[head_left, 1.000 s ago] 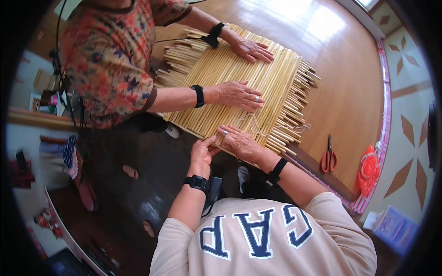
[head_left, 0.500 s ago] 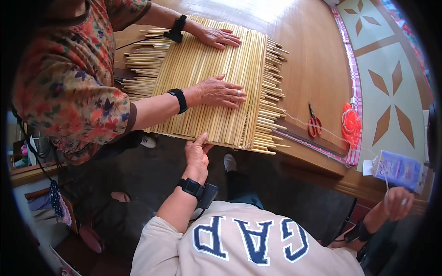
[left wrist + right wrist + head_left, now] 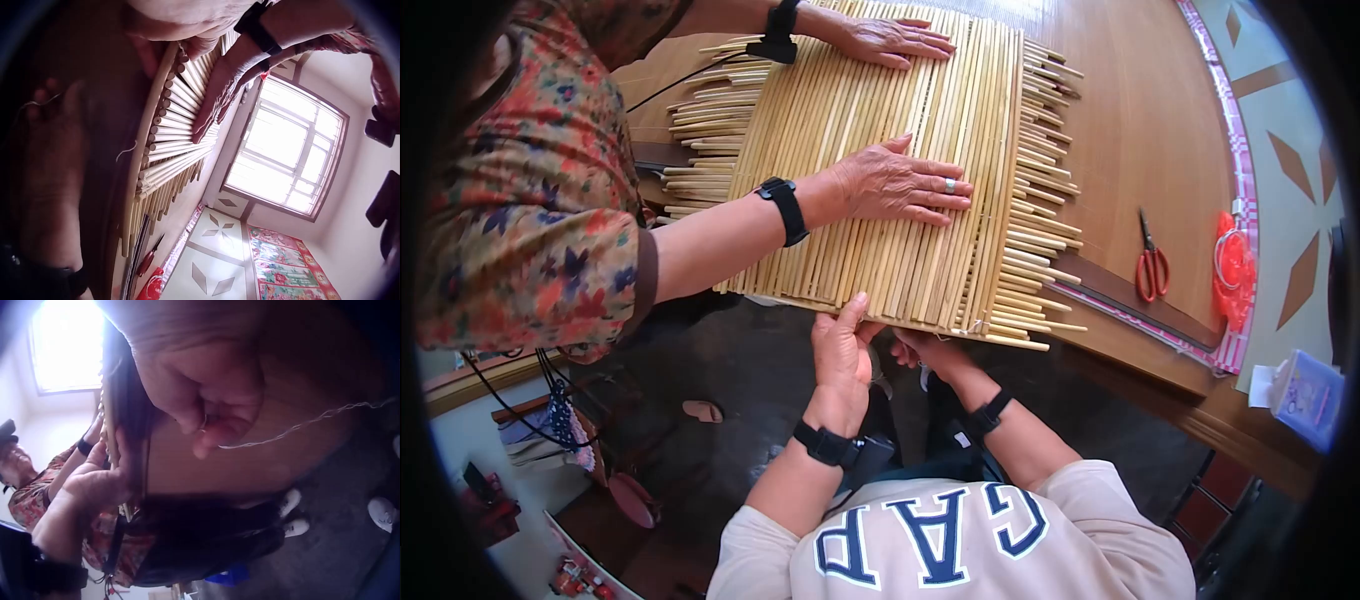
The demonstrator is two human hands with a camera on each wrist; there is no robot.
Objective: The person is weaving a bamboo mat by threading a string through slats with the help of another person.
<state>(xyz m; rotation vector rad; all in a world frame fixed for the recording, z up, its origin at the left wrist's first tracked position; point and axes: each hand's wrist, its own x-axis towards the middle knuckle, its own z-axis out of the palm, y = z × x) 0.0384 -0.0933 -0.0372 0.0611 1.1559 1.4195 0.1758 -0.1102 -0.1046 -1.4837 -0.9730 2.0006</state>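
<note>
A panel of pale wooden sticks point(image 3: 830, 110), laid side by side, reaches past the table's near edge, with more sticks jutting out beneath it. My left hand point(image 3: 842, 352) grips its near edge, thumb on top and the other fingers underneath. Just below that edge, to the right, is my right hand point(image 3: 930, 352), partly hidden by the sticks. In the right wrist view its thumb and fingertips pinch a thin white string point(image 3: 300, 425) that trails off to the right. Another person's two hands point(image 3: 900, 185) lie flat on the sticks.
Red-handled scissors point(image 3: 1150, 272) lie on the wooden table point(image 3: 1140, 110) to the right. Beyond them are a red plastic bag point(image 3: 1235, 275) and a purple package point(image 3: 1310, 395) near the table edge. The other person stands at the left.
My right hand left the panel's top, swung far right with the string, and is now back under the near edge. My left hand keeps its hold; the other person's hands stay on the sticks.
</note>
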